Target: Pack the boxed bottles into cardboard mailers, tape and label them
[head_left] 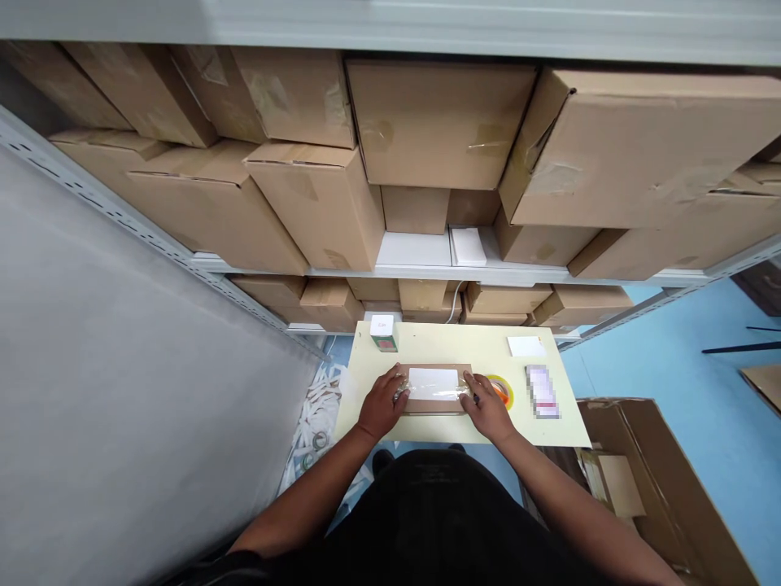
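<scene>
A small cardboard box (421,409) lies flat on the cream table (359,411), near its front edge. On its top is a white label (433,384), with a strip of clear tape running across it. My left hand (383,400) grips the box's left end, thumb on top beside the label. At the right end, my right hand (488,407) holds the box the same way, its fingers bent over the tape. Right behind that hand lies a tape roll (508,392) with a yellow rim and an orange part, partly covered by the fingers.
A small white-and-green box (384,332) stands at the table's back left. To the right lie a white card (525,347) and a blurred purple item (542,392). Shelves (421,247) full of cardboard boxes rise behind. A large open carton (656,464) sits on the floor at right.
</scene>
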Demonstrator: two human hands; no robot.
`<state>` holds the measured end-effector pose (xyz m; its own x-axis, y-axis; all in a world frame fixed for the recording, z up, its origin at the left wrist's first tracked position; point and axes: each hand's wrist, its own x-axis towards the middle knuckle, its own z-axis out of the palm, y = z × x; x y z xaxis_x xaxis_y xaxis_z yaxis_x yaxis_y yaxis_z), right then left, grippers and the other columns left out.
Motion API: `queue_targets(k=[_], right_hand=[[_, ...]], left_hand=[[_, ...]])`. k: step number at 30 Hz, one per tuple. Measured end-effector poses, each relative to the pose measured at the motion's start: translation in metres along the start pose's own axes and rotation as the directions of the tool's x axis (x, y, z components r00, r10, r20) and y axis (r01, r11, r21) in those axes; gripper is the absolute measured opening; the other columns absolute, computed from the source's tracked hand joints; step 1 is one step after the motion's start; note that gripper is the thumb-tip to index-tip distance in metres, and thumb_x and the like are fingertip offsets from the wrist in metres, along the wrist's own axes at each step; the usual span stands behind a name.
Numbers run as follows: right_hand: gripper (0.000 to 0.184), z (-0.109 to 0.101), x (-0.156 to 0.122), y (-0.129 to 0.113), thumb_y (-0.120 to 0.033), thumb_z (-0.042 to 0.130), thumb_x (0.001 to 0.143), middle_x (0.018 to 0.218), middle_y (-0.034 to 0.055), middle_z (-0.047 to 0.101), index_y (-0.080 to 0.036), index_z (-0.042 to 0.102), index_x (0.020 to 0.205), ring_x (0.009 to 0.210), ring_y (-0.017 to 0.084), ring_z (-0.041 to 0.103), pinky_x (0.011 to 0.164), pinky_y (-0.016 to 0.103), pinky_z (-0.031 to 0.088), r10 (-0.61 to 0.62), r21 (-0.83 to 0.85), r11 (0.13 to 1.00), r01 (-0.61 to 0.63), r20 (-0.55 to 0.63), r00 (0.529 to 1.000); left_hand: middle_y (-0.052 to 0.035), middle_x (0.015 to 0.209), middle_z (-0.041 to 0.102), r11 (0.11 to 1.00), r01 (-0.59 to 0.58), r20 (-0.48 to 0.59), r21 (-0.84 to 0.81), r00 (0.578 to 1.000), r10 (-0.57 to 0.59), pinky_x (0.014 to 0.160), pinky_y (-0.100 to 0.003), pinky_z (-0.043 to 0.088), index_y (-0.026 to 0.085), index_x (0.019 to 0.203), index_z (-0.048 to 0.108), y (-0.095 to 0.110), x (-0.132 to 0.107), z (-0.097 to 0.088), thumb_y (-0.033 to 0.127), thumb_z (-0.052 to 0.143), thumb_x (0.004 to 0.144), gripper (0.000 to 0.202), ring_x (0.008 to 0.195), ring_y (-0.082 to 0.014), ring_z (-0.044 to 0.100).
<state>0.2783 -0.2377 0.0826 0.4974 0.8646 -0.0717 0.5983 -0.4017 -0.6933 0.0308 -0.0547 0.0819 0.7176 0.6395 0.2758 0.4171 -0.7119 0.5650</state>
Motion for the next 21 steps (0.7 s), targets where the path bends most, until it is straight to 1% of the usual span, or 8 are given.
queue_targets(k=[2,5,9,13,17,21], right_hand=[[0.055,0.001,-0.005,0.002,-0.043,0.053,0.098,0.153,0.0112,0.051,-0.027,0.054,0.151,0.136,0.028,0.056,0.112,0.044,0.049,-0.003,-0.009,1.000,0.003,0.008,1.000],[0.056,0.001,-0.010,0.004,-0.041,0.054,0.098,0.155,0.0114,0.049,-0.027,0.053,0.152,0.136,0.029,0.056,0.110,0.045,0.051,0.003,-0.014,1.000,-0.003,0.004,1.000],[0.056,0.000,-0.012,0.005,-0.038,0.055,0.096,0.153,0.0128,0.052,-0.025,0.054,0.151,0.139,0.030,0.054,0.114,0.047,0.048,-0.001,-0.041,0.999,0.001,0.010,1.000],[0.058,-0.001,-0.015,0.008,-0.042,0.055,0.098,0.155,0.0139,0.050,-0.024,0.052,0.152,0.142,0.031,0.051,0.116,0.048,0.046,-0.009,-0.044,0.999,0.010,0.029,1.000],[0.059,0.006,-0.020,0.013,-0.045,0.051,0.101,0.157,0.0135,0.047,-0.026,0.045,0.157,0.146,0.031,0.047,0.118,0.049,0.044,-0.046,-0.047,0.998,0.046,0.002,0.999],[0.060,0.018,-0.025,0.019,-0.045,0.047,0.103,0.159,0.0149,0.045,-0.026,0.039,0.159,0.147,0.031,0.044,0.117,0.053,0.045,-0.078,-0.075,0.994,0.074,-0.050,0.996]], left_hand=[[-0.0113,0.153,0.055,0.999,-0.034,0.002,0.022,0.999,0.034,0.114,-0.047,0.052,0.022,0.130,0.064,0.001,-0.004,0.000,0.033,0.055,0.101,0.032,0.135,-0.0263,0.057],[-0.0116,0.152,0.056,0.999,-0.030,-0.001,0.037,1.000,0.030,0.114,-0.047,0.053,0.021,0.129,0.065,0.004,-0.009,-0.001,0.032,0.057,0.100,0.031,0.134,-0.0266,0.058],[-0.0115,0.146,0.059,0.999,-0.012,0.003,0.030,1.000,0.012,0.113,-0.048,0.053,0.022,0.128,0.065,0.008,-0.013,-0.001,0.030,0.059,0.097,0.032,0.134,-0.0274,0.059],[-0.0129,0.146,0.059,0.999,-0.030,0.010,0.030,0.999,0.030,0.114,-0.048,0.052,0.021,0.127,0.064,0.009,-0.014,-0.001,0.029,0.059,0.097,0.032,0.134,-0.0278,0.058],[-0.0135,0.149,0.056,0.998,-0.035,0.015,0.049,0.999,0.034,0.114,-0.048,0.052,0.020,0.129,0.063,0.008,-0.014,0.002,0.031,0.058,0.098,0.033,0.135,-0.0282,0.057],[-0.0152,0.151,0.054,0.996,-0.057,0.000,0.073,0.998,0.057,0.113,-0.050,0.052,0.019,0.132,0.062,0.004,-0.018,0.009,0.031,0.057,0.100,0.035,0.136,-0.0296,0.056]])
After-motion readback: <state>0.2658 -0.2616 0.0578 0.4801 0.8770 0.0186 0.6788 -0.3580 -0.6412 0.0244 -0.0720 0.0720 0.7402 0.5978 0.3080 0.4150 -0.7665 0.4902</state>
